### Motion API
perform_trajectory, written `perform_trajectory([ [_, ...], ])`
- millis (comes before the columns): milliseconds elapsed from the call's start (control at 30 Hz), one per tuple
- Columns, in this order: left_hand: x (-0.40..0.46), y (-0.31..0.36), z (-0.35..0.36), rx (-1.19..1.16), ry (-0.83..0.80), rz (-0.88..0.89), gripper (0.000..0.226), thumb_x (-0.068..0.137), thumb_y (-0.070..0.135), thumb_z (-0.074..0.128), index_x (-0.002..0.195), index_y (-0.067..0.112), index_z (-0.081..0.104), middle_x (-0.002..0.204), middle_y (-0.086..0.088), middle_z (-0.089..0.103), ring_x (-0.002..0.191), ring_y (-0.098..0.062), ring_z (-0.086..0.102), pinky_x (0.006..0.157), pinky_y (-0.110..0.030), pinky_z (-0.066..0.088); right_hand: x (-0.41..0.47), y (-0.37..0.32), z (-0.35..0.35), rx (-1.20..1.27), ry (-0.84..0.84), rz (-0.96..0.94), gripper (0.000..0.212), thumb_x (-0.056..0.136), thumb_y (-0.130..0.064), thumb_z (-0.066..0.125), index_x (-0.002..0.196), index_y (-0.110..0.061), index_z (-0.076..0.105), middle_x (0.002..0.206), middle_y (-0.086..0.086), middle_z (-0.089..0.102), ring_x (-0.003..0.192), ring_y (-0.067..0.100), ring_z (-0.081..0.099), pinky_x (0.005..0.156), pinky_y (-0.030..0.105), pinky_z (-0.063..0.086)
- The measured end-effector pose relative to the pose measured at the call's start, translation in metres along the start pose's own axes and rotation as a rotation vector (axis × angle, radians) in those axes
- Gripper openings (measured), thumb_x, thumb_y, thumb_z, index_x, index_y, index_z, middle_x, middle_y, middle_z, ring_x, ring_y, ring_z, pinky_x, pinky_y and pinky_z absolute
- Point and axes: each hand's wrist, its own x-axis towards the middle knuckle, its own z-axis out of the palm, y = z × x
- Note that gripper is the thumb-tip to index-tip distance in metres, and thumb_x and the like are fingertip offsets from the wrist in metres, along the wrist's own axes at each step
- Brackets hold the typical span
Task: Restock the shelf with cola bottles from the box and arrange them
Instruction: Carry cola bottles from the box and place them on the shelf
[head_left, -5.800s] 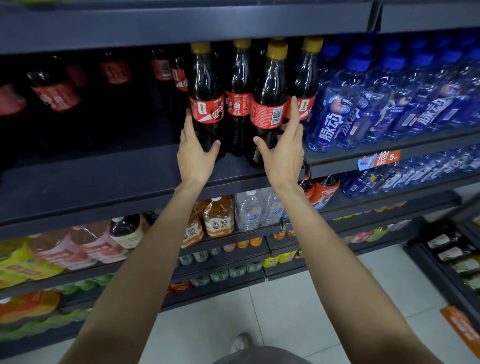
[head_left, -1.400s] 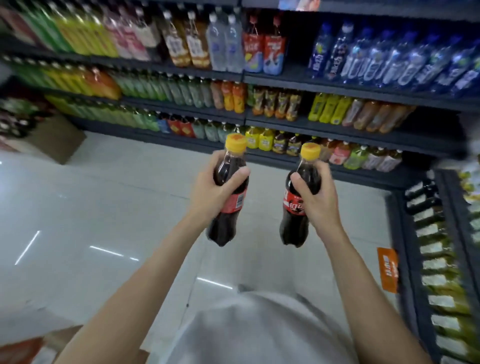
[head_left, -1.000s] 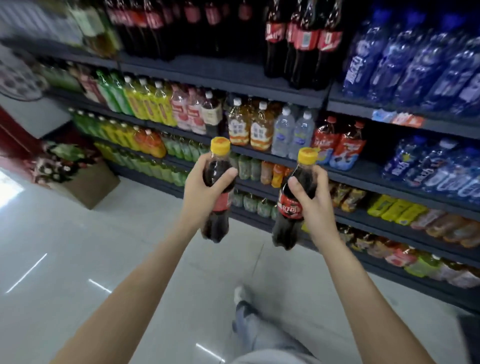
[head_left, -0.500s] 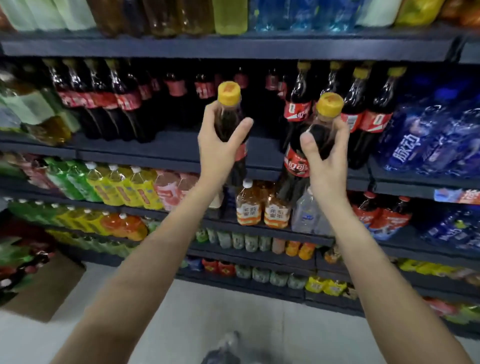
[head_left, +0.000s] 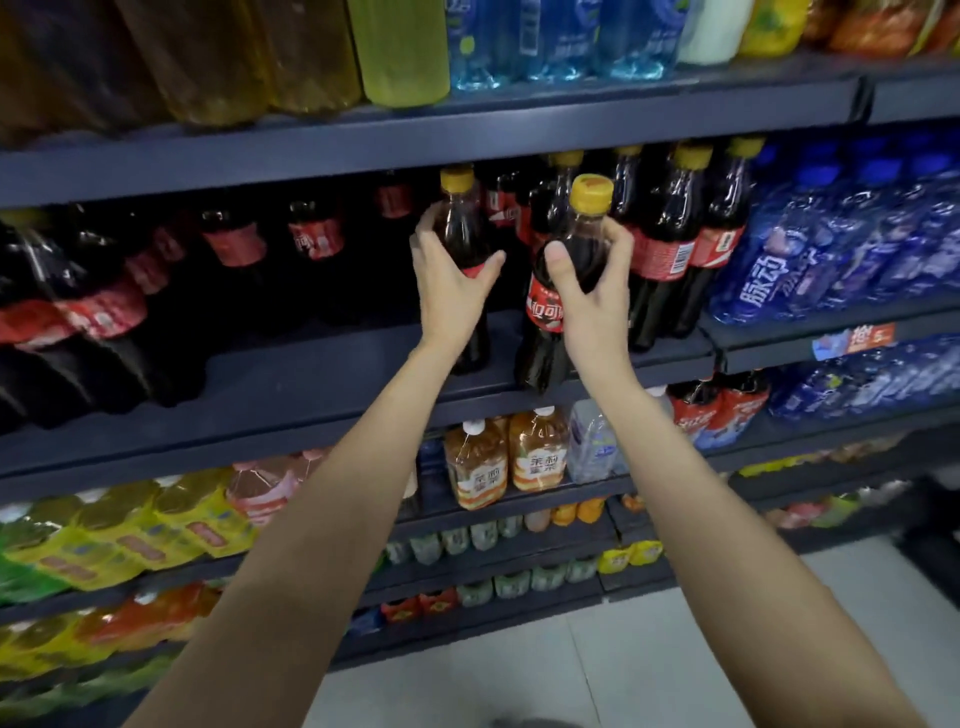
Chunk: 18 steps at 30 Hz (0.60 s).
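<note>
The left hand (head_left: 451, 283) wraps its fingers and thumb around the waist of one cola bottle (head_left: 462, 249), clamped over the red label; the bottle stands upright with its base on the dark shelf (head_left: 291, 384), or so close to it that contact cannot be told. At its 3 o'clock, the right hand (head_left: 592, 291) grips a second cola bottle (head_left: 558, 291) just under the shoulder — thumb pressed on the front, fingers curled round the far side. This one tilts slightly, its yellow cap (head_left: 590, 193) leaning toward 1 o'clock and its base hanging at the front lip of the shelf, a little over the edge.

Behind and toward 2 o'clock of the right hand stands a row of shelved cola bottles (head_left: 675, 244), yellow-capped, labels facing out. Toward 9 o'clock of the left hand sit larger cola bottles (head_left: 93, 332), dark and blurred. At 3 o'clock, past the shelved row, blue drink bottles (head_left: 841, 249) fill the neighbouring bay — a price tag (head_left: 854, 340) is fixed to the edge below them. Below, at 6 o'clock, orange tea bottles (head_left: 506, 457) stand on the next shelf down
</note>
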Motion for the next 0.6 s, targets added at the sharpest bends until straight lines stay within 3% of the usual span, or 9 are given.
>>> perform_trajectory([
  [67, 0.003, -0.012, -0.004, 0.003, -0.084, 0.074, 0.088, 0.076, 0.009, 0.073, 0.144, 0.004, 0.018, 0.145, -0.017, 0.026, 0.136, -0.023, 0.027, 0.113, -0.029, 0.025, 0.003, 0.005, 0.008, -0.003, 0.007, -0.001, 0.038, 0.092, -0.029, 0.059, 0.122, -0.019, 0.039, 0.121, 0.004, 0.053, 0.111, 0.01, 0.051, 0.096, 0.013, 0.036],
  [133, -0.001, -0.029, -0.013, 0.003, -0.201, 0.096, 0.101, 0.075, 0.006, 0.072, 0.149, 0.01, 0.003, 0.149, -0.013, 0.017, 0.14, -0.022, 0.021, 0.117, -0.038, 0.024, 0.004, 0.009, 0.014, -0.012, 0.01, 0.006, 0.038, 0.092, -0.028, 0.06, 0.122, -0.019, 0.038, 0.119, -0.001, 0.052, 0.109, 0.002, 0.05, 0.095, 0.01, 0.035],
  [200, -0.009, -0.046, -0.022, 0.023, -0.311, 0.078, 0.109, 0.078, 0.007, 0.072, 0.15, 0.017, -0.009, 0.151, -0.003, 0.012, 0.14, -0.007, 0.017, 0.116, -0.025, 0.024, 0.005, 0.014, 0.019, -0.026, 0.005, 0.027, 0.04, 0.092, -0.029, 0.06, 0.124, -0.021, 0.037, 0.12, -0.005, 0.05, 0.11, -0.003, 0.048, 0.094, 0.008, 0.034],
  [267, -0.017, -0.056, -0.028, 0.112, -0.342, 0.089, 0.112, 0.081, 0.015, 0.074, 0.15, 0.022, -0.015, 0.155, -0.004, 0.013, 0.134, 0.002, 0.019, 0.105, -0.011, 0.029, 0.006, 0.018, 0.022, -0.03, 0.008, 0.047, 0.047, 0.092, -0.032, 0.06, 0.129, -0.019, 0.035, 0.127, -0.003, 0.049, 0.117, 0.003, 0.047, 0.098, 0.01, 0.034],
  [333, -0.02, -0.058, -0.029, 0.222, -0.327, 0.104, 0.114, 0.082, 0.024, 0.074, 0.147, 0.03, -0.019, 0.157, -0.009, 0.02, 0.131, -0.016, 0.042, 0.096, -0.028, 0.047, 0.008, 0.021, 0.024, -0.051, 0.003, 0.045, 0.056, 0.09, -0.032, 0.063, 0.133, -0.013, 0.033, 0.133, 0.001, 0.046, 0.123, 0.01, 0.044, 0.103, 0.014, 0.034],
  [400, -0.021, -0.057, -0.026, 0.291, -0.27, 0.13, 0.114, 0.08, 0.03, 0.075, 0.146, 0.035, -0.018, 0.152, -0.011, 0.033, 0.11, -0.031, 0.06, 0.085, -0.043, 0.054, 0.009, 0.025, 0.024, -0.114, -0.039, 0.002, 0.067, 0.086, -0.028, 0.069, 0.136, -0.009, 0.03, 0.135, 0.003, 0.043, 0.126, 0.013, 0.042, 0.105, 0.016, 0.033],
  [533, -0.01, -0.054, -0.003, 0.353, -0.181, 0.102, 0.108, 0.08, 0.034, 0.074, 0.15, 0.028, -0.008, 0.139, -0.017, 0.048, 0.101, -0.035, 0.063, 0.081, -0.049, 0.053, 0.01, 0.036, 0.018, -0.252, -0.142, -0.076, 0.093, 0.076, -0.021, 0.078, 0.145, -0.006, 0.018, 0.147, 0.011, 0.031, 0.138, 0.021, 0.031, 0.115, 0.041, 0.029],
  [600, 0.001, -0.052, 0.012, 0.385, -0.142, 0.064, 0.105, 0.081, 0.034, 0.073, 0.151, 0.025, -0.004, 0.134, -0.021, 0.051, 0.099, -0.039, 0.063, 0.079, -0.048, 0.052, 0.008, 0.036, 0.012, -0.317, -0.158, -0.081, 0.101, 0.073, -0.023, 0.08, 0.149, -0.012, 0.013, 0.147, 0.009, 0.029, 0.137, 0.019, 0.029, 0.115, 0.038, 0.028],
])
